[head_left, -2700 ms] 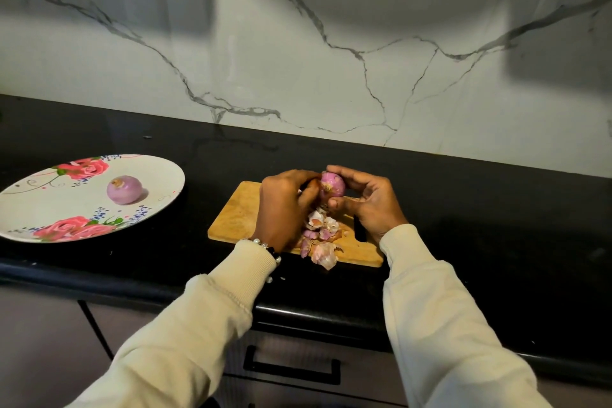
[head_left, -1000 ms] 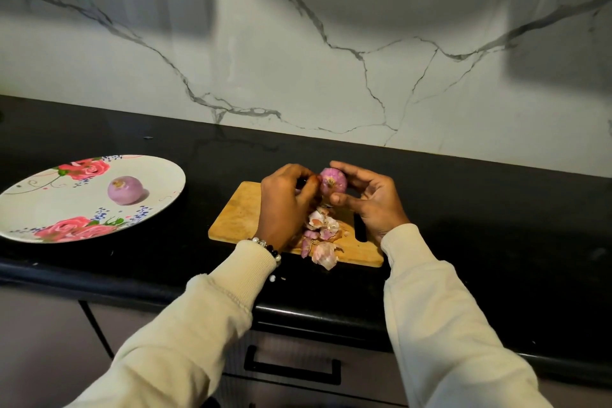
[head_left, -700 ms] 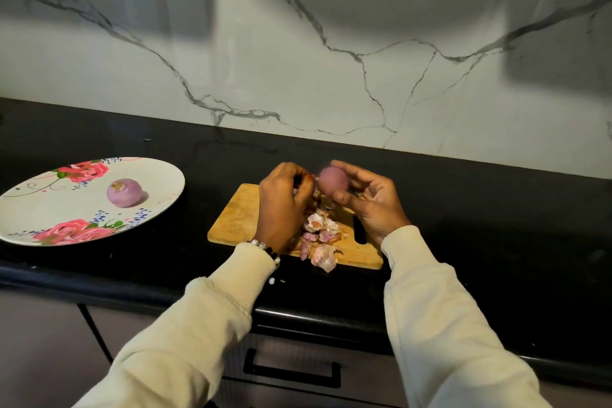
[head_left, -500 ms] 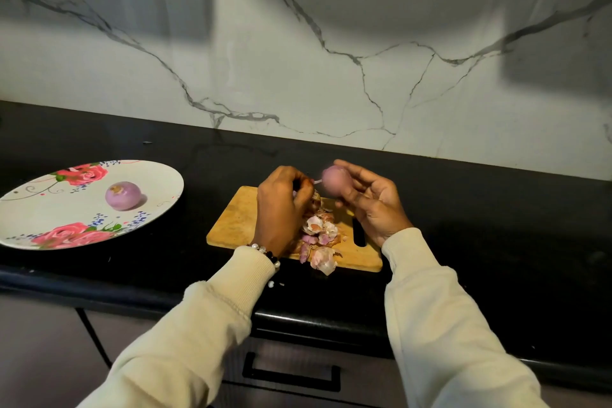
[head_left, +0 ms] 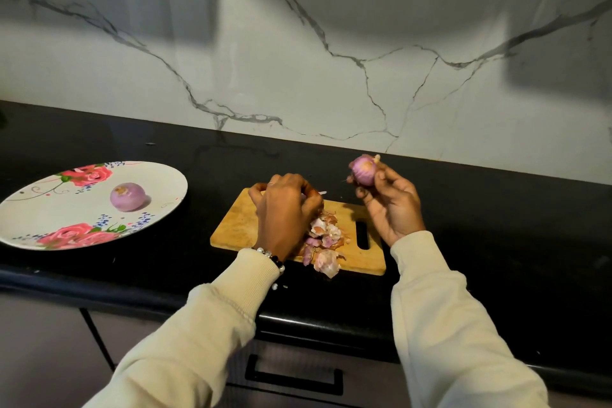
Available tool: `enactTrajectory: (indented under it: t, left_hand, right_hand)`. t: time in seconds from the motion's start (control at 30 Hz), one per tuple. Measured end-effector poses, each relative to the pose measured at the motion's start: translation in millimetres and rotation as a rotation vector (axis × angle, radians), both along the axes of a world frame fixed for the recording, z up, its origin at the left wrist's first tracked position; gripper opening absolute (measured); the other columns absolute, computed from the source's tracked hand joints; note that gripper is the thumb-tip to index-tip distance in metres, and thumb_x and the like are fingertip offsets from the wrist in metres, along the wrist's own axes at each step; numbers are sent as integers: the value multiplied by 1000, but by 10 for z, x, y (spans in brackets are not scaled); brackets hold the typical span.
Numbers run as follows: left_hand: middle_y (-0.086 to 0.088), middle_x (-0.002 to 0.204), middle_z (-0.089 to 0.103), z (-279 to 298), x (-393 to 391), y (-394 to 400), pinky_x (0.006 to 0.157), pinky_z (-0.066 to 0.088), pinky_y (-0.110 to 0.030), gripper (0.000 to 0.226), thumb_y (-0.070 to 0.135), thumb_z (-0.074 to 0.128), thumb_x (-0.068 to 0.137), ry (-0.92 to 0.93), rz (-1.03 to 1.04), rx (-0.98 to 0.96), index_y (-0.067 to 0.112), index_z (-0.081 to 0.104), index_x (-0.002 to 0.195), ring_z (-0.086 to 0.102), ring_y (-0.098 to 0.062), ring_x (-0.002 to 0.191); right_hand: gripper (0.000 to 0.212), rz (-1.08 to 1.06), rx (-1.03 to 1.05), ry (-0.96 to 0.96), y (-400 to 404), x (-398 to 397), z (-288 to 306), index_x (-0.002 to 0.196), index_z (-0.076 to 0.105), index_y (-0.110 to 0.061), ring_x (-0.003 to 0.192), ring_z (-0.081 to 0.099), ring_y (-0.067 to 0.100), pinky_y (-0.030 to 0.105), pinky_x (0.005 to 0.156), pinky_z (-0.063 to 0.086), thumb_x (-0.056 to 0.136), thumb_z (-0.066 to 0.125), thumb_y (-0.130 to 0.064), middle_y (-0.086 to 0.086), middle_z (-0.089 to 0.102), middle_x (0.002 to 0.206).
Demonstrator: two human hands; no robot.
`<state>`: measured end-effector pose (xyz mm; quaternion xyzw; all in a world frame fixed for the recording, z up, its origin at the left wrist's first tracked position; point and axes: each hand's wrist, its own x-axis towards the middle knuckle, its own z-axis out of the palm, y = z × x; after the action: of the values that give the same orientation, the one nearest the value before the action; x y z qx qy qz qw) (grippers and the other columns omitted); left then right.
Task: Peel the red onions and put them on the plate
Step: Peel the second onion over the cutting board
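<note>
1. Since the earlier frames your hands have parted: your right hand (head_left: 390,205) has carried the onion (head_left: 363,170) up and to the right, away from your left hand (head_left: 284,209), which was working against it a moment ago.
2. Nearest you, the peels (head_left: 323,242) lie heaped on the board (head_left: 238,228), spilling over its near edge onto the table (head_left: 496,242).
3. Your left hand hovers over the board with fingers curled. A thin pale sliver shows just past its fingertips, perhaps a scrap of skin or a blade tip; I cannot tell whether the grip holds anything.
4. Your right grip is closed around the onion, fingers and thumb wrapped about its lower half, holding it in the air beyond the board's far right corner. It looks mostly bare, though a tuft remains at its top, so some trimming may be left.
5. Well to the left, one peeled onion (head_left: 127,196) already sits on the plate (head_left: 49,205).
6. My judgement: one onion is done and this one is near finished. It still has to reach the plate. No other unpeeled onions are in view.
</note>
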<state>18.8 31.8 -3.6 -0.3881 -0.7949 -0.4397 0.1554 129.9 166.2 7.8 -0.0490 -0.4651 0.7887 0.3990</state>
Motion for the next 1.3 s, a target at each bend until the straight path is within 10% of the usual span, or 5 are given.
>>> enactTrajectory:
  t: [0.37,0.7,1.3]
  left_hand:
    - [9,105,69,-23,9,-11,86,15,-27,33,8,52,95,56,-93,67,28,67,116,56,-13,104]
    - [7,101,69,-38,-15,2,82,19,-32,11,27,62,93,81,-81,161,24,73,95,51,-17,108]
    - [17,101,54,-57,-45,17,77,49,-55,26,48,57,79,40,-212,232,28,71,87,46,-14,105]
  right_hand:
    - [28,106,43,-68,-62,-52,-29,113,62,-2,108,66,27,34,73,61,100,38,1,6,71,115]
    - [26,91,128,-166,-47,-52,-62,116,63,-2,118,60,35,37,89,56,100,42,-6,27,57,133]
    - [44,200,294,-172,-49,-23,-100,129,58,0,109,68,28,34,84,59,85,61,-1,12,71,117]
